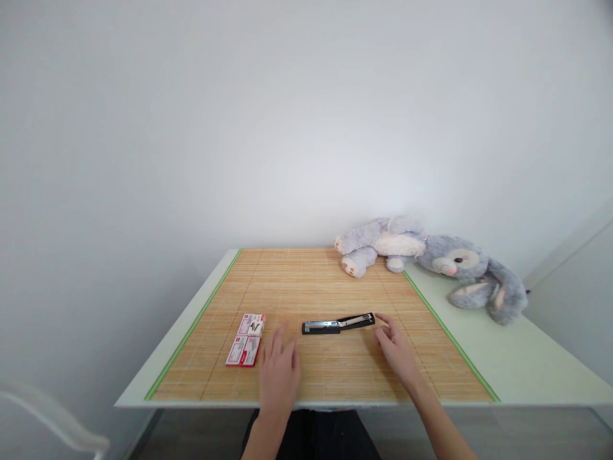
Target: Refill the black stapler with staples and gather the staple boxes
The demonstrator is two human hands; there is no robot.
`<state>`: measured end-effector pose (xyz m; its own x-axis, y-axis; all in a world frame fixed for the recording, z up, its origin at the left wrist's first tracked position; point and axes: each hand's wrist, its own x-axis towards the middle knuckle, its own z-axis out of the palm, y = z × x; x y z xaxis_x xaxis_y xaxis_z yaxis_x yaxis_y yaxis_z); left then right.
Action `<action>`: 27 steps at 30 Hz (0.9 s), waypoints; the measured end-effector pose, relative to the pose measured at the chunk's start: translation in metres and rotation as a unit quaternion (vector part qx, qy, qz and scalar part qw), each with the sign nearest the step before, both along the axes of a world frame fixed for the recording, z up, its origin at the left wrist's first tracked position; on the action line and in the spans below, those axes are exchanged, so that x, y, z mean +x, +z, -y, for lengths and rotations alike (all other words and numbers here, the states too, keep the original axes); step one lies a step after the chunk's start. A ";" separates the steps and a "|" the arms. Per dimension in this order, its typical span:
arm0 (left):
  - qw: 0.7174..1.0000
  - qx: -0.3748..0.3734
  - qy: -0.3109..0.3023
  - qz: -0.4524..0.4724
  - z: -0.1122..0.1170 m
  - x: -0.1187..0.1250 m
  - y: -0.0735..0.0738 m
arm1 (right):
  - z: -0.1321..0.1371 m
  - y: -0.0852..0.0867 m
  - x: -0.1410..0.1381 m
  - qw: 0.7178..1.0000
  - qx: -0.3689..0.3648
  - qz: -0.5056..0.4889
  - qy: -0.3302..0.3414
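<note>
One black stapler (338, 324) lies swung open flat on the bamboo mat (306, 281), stretched left to right near the mat's front half. The person's two hands rest on the mat on either side of it. The left hand (278, 374) lies palm down, fingers spread and empty, just in front of the stapler's left end and not touching it. The right hand (396, 350) is also empty, fingers loosely apart, its fingertips just beside the stapler's right end — whether they touch it cannot be told. To the left lie two red-and-white staple boxes (248, 340), one behind the other, touching. One grey plush rabbit (431, 262) sprawls on its side at the table's (527, 364) far right corner.
</note>
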<state>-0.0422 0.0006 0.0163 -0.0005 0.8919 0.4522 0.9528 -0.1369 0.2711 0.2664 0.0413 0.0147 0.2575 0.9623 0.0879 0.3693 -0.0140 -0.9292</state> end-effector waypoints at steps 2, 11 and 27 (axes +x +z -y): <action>0.995 0.018 0.099 0.000 0.009 -0.023 0.007 | 0.013 -0.004 0.003 1.000 -0.005 -0.008 -0.019; 0.999 0.011 0.032 0.026 0.035 -0.038 -0.008 | 0.038 -0.012 -0.041 0.998 -0.028 0.001 0.051; 0.957 -0.127 -0.194 0.174 0.000 0.008 0.014 | 0.037 -0.012 -0.065 0.958 -0.200 -0.151 0.141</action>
<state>-0.0341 0.0010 0.0306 0.2426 0.9363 0.2539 0.6893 -0.3506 0.6340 0.2013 0.0040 0.0029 -0.0625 0.9386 -0.3394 0.1266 -0.3299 -0.9355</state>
